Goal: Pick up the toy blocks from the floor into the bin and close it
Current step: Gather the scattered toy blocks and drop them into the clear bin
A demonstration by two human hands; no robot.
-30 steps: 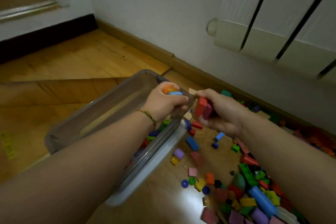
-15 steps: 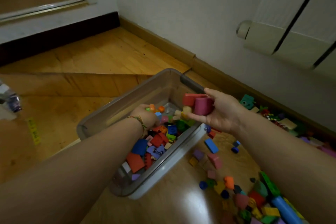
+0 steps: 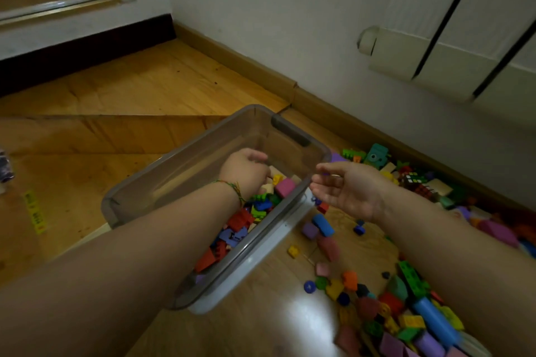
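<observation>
Wooden floor (image 3: pixel 150 90) carries bin (image 3: pixel 185 166), scattered toy blocks (image 3: pixel 377 293) beside it.

Bin (image 3: pixel 174 180) on floor (image 3: pixel 145 90), near wall (image 3: pixel 290 23). Blocks (image 3: pixel 240 223) heaped in its right part. Left hand (image 3: pixel 246 171) inside bin; right hand (image 3: pixel 348 191) at its right rim (over the floor). Loose blocks (image 3: pixel 391 307) scattered right of bin.

My left hand (image 3: pixel 246 172) reaches forward and down, wrist bent, knuckles toward me (the fingers curl under, so I cannot see whether they hold anything). My right hand (image 3: pixel 348 193) hovers beside it, palm turned leftward, fingers loosely spread, empty.
</observation>
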